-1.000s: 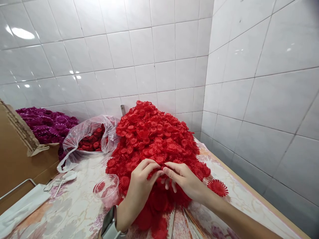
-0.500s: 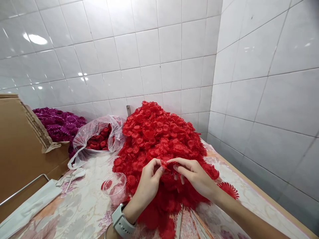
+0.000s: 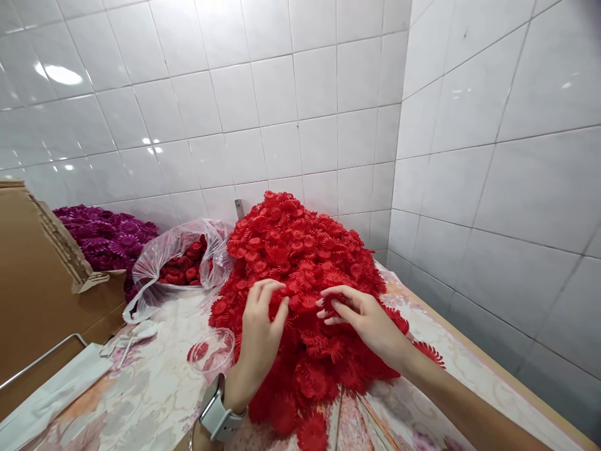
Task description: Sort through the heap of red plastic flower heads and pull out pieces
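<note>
A big heap of red artificial flower pieces (image 3: 300,250) with fringed petals stands in front of me. My left hand (image 3: 260,322), with a watch (image 3: 220,410) on its wrist, hovers over the heap's near left side. Its thumb and fingers are apart, and I see nothing held between them. To the right, my right hand (image 3: 364,319) has its thumb and fingers curled round a darker red flower piece (image 3: 335,304). Some of its fingers hide part of that piece. Below the hands, loose flower pieces (image 3: 312,432) lie at the heap's front edge.
A clear plastic cup (image 3: 213,352) stands left of the heap, near my left forearm. Behind it lies a plastic bag (image 3: 148,275) of red pieces. Purple flower pieces (image 3: 106,232) and a cardboard box (image 3: 42,275) are farther left. Tiled walls (image 3: 319,144) rise behind and right.
My hands were together at a red piece and are now apart. The left hand has moved left with its fingers spread; the right keeps a flower piece.
</note>
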Available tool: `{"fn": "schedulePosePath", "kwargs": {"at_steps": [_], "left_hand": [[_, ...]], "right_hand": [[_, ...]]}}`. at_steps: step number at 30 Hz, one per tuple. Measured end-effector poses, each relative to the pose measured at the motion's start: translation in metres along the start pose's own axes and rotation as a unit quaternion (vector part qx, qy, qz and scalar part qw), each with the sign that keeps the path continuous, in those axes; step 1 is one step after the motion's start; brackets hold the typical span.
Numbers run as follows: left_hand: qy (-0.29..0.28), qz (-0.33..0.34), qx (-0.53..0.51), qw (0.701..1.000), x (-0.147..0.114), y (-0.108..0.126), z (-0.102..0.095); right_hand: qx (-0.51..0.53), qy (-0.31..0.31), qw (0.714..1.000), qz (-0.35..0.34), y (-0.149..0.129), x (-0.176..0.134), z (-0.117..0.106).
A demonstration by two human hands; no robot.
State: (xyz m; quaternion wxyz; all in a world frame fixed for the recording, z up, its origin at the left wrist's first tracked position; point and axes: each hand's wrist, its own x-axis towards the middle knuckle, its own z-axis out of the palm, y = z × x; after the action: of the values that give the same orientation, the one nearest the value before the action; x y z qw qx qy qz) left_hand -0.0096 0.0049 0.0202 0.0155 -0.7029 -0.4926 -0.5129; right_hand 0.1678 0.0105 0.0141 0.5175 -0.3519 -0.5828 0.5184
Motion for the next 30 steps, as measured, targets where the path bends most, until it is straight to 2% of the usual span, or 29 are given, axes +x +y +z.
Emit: {"fn": "schedulePosePath", "kwargs": {"at_steps": [3, 6, 12, 18, 22, 24, 26, 28, 30], "left_hand": [[-0.102, 0.018, -0.075, 0.992, -0.009, 0.015, 0.004], [-0.137, 0.014, -0.115, 0.984, -0.016, 0.022, 0.007], [-0.131, 0.010, -0.120, 0.984, -0.017, 0.020, 0.008], [-0.120, 0.019, -0.109, 0.987, -0.018, 0.017, 0.008], [-0.089, 0.010, -0.125, 0.988, -0.017, 0.015, 0.010], [-0.085, -0.015, -0.141, 0.986, -0.015, 0.014, 0.010], [-0.108, -0.063, -0.174, 0.977, -0.013, 0.013, 0.009], [-0.147, -0.127, -0.239, 0.952, -0.011, 0.010, 0.010], [-0.181, -0.190, -0.320, 0.910, -0.009, 0.007, 0.010]], "right_hand": [[0.006, -0.025, 1.000, 0.000, 0.004, -0.001, 0.004], [0.009, -0.027, 1.000, 0.003, 0.007, -0.002, 0.006], [-0.020, -0.036, 0.999, 0.027, 0.007, -0.004, 0.005], [-0.029, -0.097, 0.995, 0.002, 0.005, -0.005, 0.006], [-0.061, -0.143, 0.988, -0.007, 0.003, -0.008, 0.008], [-0.087, -0.149, 0.985, -0.015, 0.003, -0.009, 0.008], [-0.112, -0.145, 0.983, -0.023, 0.003, -0.008, 0.007], [-0.123, -0.143, 0.982, -0.025, 0.004, -0.007, 0.005], [-0.114, -0.150, 0.982, -0.019, 0.004, -0.004, 0.004]]}}
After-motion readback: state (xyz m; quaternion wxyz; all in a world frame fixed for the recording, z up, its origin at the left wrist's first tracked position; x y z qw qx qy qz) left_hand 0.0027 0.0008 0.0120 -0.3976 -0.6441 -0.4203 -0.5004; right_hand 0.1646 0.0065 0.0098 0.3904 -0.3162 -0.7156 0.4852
